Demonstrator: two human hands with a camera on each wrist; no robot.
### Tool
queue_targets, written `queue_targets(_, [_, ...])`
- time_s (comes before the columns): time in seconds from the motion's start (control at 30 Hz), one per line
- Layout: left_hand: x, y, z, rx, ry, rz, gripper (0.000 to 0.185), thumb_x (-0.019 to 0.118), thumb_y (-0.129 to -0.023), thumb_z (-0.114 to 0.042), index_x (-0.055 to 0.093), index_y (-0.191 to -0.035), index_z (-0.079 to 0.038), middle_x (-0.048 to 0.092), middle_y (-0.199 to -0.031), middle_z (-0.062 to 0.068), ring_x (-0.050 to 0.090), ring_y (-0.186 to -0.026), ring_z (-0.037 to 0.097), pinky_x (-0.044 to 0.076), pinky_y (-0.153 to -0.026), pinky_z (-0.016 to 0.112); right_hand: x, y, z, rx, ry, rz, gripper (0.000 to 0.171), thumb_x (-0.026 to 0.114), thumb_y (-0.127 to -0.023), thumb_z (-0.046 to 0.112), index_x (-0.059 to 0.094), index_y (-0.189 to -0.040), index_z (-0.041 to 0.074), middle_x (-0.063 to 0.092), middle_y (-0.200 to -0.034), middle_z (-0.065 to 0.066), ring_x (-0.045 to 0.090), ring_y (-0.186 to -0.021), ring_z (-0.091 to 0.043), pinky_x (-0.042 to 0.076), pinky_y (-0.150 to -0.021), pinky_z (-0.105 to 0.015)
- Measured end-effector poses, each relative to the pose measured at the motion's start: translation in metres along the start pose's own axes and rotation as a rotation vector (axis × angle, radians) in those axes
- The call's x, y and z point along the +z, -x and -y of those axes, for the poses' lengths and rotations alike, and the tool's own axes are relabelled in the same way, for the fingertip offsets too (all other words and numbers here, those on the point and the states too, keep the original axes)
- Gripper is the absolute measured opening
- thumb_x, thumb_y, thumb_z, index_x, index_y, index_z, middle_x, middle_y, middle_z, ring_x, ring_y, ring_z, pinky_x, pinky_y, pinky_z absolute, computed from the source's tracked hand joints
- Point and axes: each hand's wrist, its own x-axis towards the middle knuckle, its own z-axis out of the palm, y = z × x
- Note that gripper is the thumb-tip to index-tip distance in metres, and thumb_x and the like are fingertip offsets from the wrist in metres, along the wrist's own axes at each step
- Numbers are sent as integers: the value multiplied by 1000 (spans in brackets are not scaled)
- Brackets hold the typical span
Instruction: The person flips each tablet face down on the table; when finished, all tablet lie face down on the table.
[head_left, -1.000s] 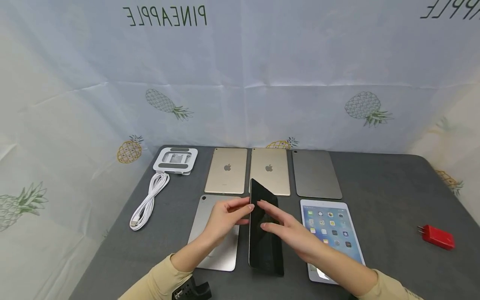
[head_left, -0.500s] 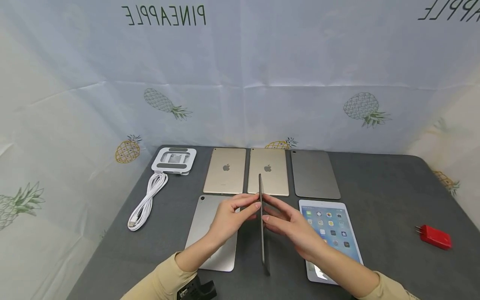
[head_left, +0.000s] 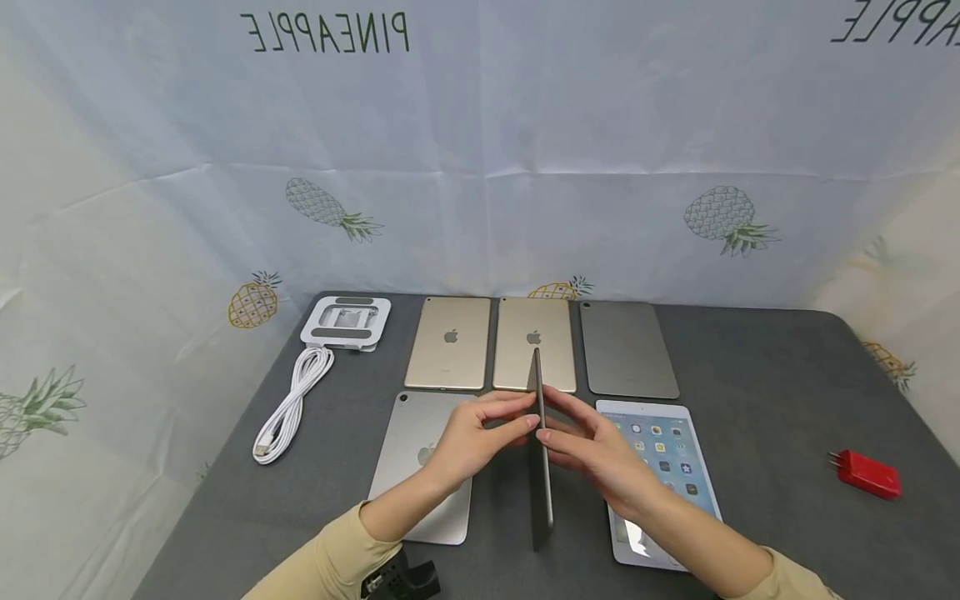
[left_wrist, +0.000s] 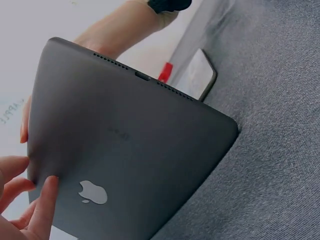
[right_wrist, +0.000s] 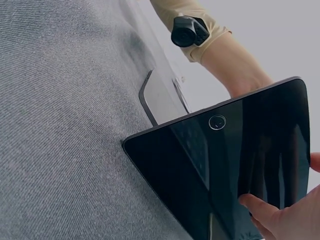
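A dark grey tablet (head_left: 546, 492) is held on edge between my two hands. In the left wrist view its back (left_wrist: 150, 150), with a silver apple logo, faces my left hand (head_left: 476, 437), whose fingertips touch it near the far edge. The black screen (right_wrist: 185, 155), with a round home button, faces my right hand (head_left: 600, 454). That thumb lies on the glass in the right wrist view. A silver tablet (head_left: 450, 517) lies face down under my left forearm. On the right, partly behind my right forearm, lies a white tablet (head_left: 682, 433) with its screen lit.
Along the back lie two gold tablets, a left one (head_left: 450, 342) and a right one (head_left: 532, 321), plus a grey one (head_left: 630, 350). A white folded stand (head_left: 347, 325) and a coiled white cable (head_left: 292, 400) are at left; a red charger (head_left: 868, 473) at right.
The dark tablet has turned from showing its screen to nearly edge-on, with a sliver of its back now visible. Both hands have shifted slightly right with it.
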Motion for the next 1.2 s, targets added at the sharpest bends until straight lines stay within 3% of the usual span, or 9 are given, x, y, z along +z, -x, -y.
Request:
queue_targets(0.27, [4, 1, 6, -23, -2, 15, 36, 71, -89, -8, 66, -124, -2, 61, -126, 14, 66, -102, 23, 57, -79, 32, -6, 2, 2, 1, -8, 12, 71, 67, -91, 15, 31, -152, 10, 30, -155, -15, 44, -133, -31, 43, -103, -48])
queue_targets(0.53, [6, 4, 11, -90, -12, 16, 34, 72, -89, -10, 68, -122, -4, 62, -124, 12, 65, -101, 20, 57, -78, 30, -10, 4, 0, 7, 12, 1, 69, 66, -92, 17, 32, -151, 11, 29, -155, -13, 39, -135, -36, 44, -101, -48])
queue_targets(0.77, [5, 6, 20, -131, -15, 33, 33, 72, -89, -9, 69, -121, -3, 63, -121, 13, 67, -97, 18, 57, -77, 30, -14, 7, 0, 26, 21, -5, 66, 65, -94, 19, 33, -151, 13, 33, -153, -13, 45, -131, -32, 44, -101, -49])
queue_targets(1.0, [3, 7, 29, -152, -63, 71, 36, 70, -90, -10, 65, -124, 2, 70, -107, 16, 69, -90, 21, 57, -75, 28, -21, 11, 0, 30, 29, 3, 64, 62, -96, 19, 32, -152, 12, 35, -152, -14, 49, -127, -30, 45, -99, -49])
queue_targets(1.2, [3, 10, 33, -232, -114, 99, 45, 71, -90, -18, 61, -131, -2, 68, -116, 13, 66, -105, 21, 54, -85, 32, -27, 15, -2, 19, 34, -17, 62, 62, -96, 17, 33, -151, 10, 37, -151, -14, 55, -120, -25, 48, -96, -46])
